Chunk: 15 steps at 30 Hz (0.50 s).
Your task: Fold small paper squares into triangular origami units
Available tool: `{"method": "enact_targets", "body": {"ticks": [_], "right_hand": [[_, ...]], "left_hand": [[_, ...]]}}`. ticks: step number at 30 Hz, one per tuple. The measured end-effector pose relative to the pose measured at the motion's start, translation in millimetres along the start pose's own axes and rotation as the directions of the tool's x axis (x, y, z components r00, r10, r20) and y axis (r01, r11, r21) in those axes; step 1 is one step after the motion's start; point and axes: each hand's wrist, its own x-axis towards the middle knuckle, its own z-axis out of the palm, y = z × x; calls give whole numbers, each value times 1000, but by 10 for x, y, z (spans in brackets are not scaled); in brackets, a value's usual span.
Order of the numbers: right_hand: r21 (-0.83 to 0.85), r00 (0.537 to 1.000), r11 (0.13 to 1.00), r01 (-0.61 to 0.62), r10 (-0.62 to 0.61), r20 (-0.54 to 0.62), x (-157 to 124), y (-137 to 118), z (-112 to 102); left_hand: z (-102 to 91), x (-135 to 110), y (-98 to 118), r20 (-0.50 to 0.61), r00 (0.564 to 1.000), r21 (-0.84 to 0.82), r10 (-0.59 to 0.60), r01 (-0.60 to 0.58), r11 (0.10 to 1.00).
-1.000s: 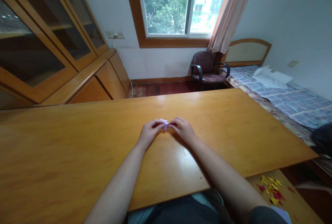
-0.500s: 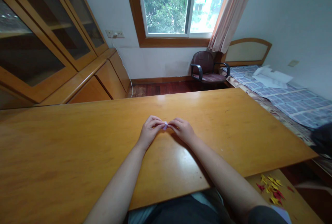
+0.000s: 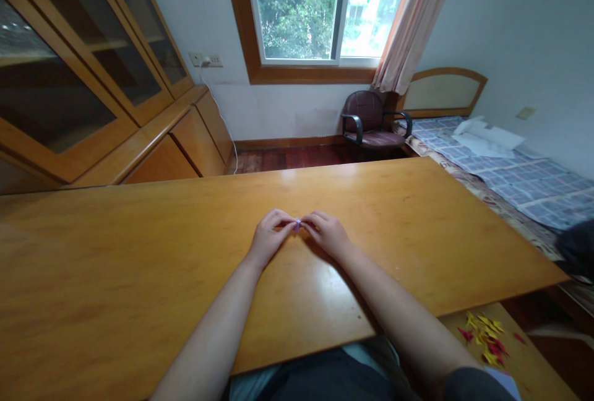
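A small piece of folded lilac paper (image 3: 297,226) is pinched between my two hands, just above the wooden table (image 3: 153,265). My left hand (image 3: 271,237) grips its left side between thumb and fingers. From the right, my right hand (image 3: 327,232) holds the other side with thumb and forefinger. The fingertips nearly meet and cover most of the paper, so its exact folds are too small to make out.
Several yellow and red folded paper pieces (image 3: 487,334) lie on a lower surface (image 3: 538,367) at the right, near a pale sheet (image 3: 503,381). Beyond the table stand a chair (image 3: 371,119), a bed (image 3: 520,184) and a glass-door cabinet (image 3: 93,79).
My left hand has shifted slightly right, its fingertips closer to my right hand, and less of the lilac paper shows. My right hand has hardly moved.
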Motion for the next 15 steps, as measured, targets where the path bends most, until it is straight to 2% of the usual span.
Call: {"method": "enact_targets", "body": {"ticks": [8,15], "right_hand": [[-105,999,994,24,-20,39,-6,-7,-16],[-109,998,993,52,-49,31,5,-25,-7]], "left_hand": [[11,-5,8,1,1000,38,21,-21,999],[17,-17,-33,14,999,53,52,-53,997]]}}
